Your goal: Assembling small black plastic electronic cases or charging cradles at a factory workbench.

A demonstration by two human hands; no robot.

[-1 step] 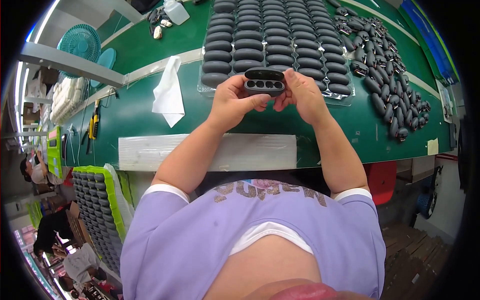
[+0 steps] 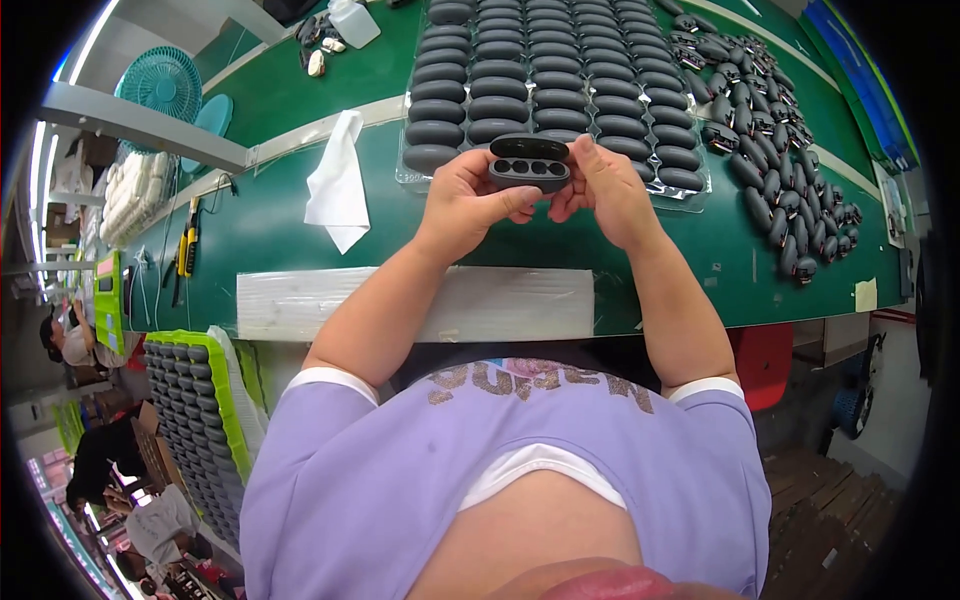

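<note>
A dark grey oval earbud case (image 2: 530,179) is held up in front of me, its lid raised and several round dark wells showing inside. My left hand (image 2: 477,203) grips its left end, with the thumb along the front. At the right end, my right hand (image 2: 612,195) holds it too, thumb pointing up beside the lid and fingertips curled under the case. Just beyond my hands lies a clear plastic tray (image 2: 690,205) filled with rows of closed grey cases (image 2: 497,83).
To the right is a heap of loose dark cases (image 2: 780,185) on the green table (image 2: 420,240). A white cloth (image 2: 338,190), a white foam strip (image 2: 400,305) and a yellow-black cutter (image 2: 187,245) lie left of centre. A green-rimmed tray (image 2: 228,400) of grey pieces stands at lower left; people sit beyond.
</note>
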